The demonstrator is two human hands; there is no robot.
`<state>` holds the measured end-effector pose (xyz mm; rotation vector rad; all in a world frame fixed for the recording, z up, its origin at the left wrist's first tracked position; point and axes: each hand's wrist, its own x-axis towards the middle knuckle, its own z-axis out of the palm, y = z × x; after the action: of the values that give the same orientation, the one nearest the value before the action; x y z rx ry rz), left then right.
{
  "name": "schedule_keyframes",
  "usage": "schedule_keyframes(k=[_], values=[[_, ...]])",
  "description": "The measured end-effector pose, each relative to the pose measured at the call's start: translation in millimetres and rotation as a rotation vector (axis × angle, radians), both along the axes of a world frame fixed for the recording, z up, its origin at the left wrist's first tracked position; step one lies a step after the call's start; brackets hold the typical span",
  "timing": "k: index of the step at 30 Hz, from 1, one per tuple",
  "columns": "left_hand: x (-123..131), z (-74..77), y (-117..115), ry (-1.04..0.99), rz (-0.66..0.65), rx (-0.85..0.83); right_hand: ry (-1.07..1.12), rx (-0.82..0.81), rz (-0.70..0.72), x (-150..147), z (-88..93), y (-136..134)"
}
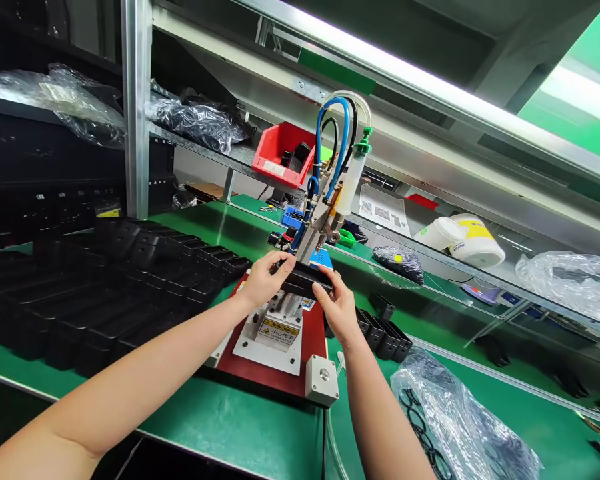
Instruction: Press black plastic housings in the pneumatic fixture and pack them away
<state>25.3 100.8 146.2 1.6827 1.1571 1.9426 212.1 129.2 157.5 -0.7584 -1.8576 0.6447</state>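
Observation:
Both my hands hold a long black plastic housing point(305, 277) by its two ends, in front of a dispensing machine's head. My left hand point(266, 279) grips the left end, thumb and fingers closed on it. At the right end my right hand point(336, 300) has the same kind of grip. Above and behind the housing stands the dispensing machine point(325, 217), with a syringe point(351, 180) and blue, black and clear tubes. Its metal base point(265, 352) bears a yellow warning label and sits on a red plate.
Rows of black housings point(130, 293) cover the left of the green bench. Several more black housings point(387, 337) stand at right, near a clear bag point(460, 413) with black rings. A grey button box point(323, 379) sits at the plate's corner. Overhead, a shelf carries a red bin point(280, 157).

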Motion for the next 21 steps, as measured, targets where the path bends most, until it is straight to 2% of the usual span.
schedule_keyframes(k=[4, 10, 18, 21], values=[[11.0, -0.9, 0.4, -0.076, 0.040, 0.002, 0.126, 0.054, -0.104, -12.4, -3.2, -6.2], [17.9, -4.9, 0.7, -0.091, 0.140, -0.006, 0.326, 0.147, -0.259, -33.7, -15.5, -1.0], [20.1, -9.6, 1.4, -0.001, 0.290, -0.006, 0.342, 0.143, -0.341, -37.2, -18.5, 3.9], [19.6, -8.7, 0.7, 0.029, 0.308, -0.031, 0.330, 0.147, -0.346, -37.5, -19.2, 4.5]])
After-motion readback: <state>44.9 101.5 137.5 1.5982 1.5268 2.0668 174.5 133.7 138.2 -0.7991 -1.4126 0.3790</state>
